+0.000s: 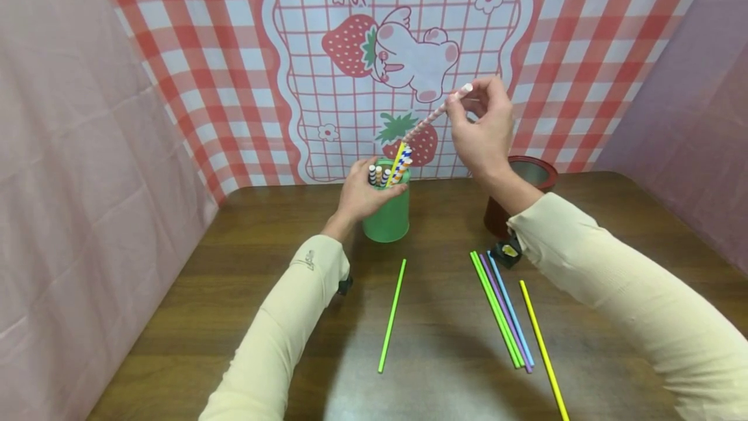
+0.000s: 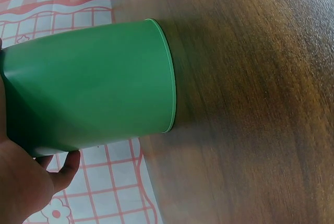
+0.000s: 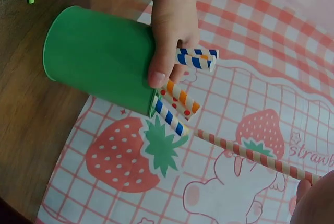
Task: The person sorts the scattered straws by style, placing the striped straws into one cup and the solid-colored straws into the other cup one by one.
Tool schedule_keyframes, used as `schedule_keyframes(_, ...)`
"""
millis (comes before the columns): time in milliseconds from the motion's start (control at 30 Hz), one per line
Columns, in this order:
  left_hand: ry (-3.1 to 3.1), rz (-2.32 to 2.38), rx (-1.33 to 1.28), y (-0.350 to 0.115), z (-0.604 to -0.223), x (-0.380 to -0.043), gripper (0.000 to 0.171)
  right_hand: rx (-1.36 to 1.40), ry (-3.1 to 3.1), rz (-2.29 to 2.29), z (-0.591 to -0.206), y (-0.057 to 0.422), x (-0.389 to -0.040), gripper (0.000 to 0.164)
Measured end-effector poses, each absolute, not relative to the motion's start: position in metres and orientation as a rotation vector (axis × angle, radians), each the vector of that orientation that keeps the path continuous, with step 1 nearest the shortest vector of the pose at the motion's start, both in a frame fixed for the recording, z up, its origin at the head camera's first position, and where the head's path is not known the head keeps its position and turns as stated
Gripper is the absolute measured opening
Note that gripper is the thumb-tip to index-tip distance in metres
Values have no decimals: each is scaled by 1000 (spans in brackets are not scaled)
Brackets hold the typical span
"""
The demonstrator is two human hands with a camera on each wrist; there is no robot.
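Note:
My left hand [image 1: 363, 195] grips a green can [image 1: 387, 223] at its rim, thumb across the near side. Striped paper straws [image 3: 171, 117] in blue, orange and red-dotted patterns stick out of the can's mouth. A yellow straw [image 1: 396, 164] leans among them in the head view. Above and right of the can, my right hand [image 1: 484, 125] pinches a pink-and-white striped straw [image 1: 435, 114] near its upper end. The straw slants down to the left, its lower tip close over the straws in the can. In the left wrist view the can's smooth side [image 2: 94, 78] fills the left half.
A dark red can [image 1: 497, 216] stands at the back right, partly behind my right forearm. On the wooden table lie a lone green straw [image 1: 392, 317], a bundle of green, purple and blue straws [image 1: 499, 307], and a yellow straw [image 1: 545, 351]. A strawberry-print cloth [image 1: 304, 83] hangs behind.

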State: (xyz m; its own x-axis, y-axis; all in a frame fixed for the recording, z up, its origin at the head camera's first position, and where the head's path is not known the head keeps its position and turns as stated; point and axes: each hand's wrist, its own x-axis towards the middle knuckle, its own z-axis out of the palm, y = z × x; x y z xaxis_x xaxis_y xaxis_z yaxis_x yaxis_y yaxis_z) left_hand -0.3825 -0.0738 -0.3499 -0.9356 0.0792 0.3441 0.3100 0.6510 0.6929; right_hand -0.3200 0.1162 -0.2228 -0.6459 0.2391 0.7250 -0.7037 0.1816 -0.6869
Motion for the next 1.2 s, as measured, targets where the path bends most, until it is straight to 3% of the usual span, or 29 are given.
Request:
schedule_keyframes(367,-2585,-1156,-312,-75,-353,-383,96,478,-1801,1565,-241,106,-324,14)
schedule_keyframes(633,-2586,-1167,-316,-73,-353,-383,96,408,-1853,1642,-262,107,-335,24)
schedule_keyframes(1200,-2570,-1176,-291,-73,-351,-385,96,297,-2082,1556,-297,101,-347,18)
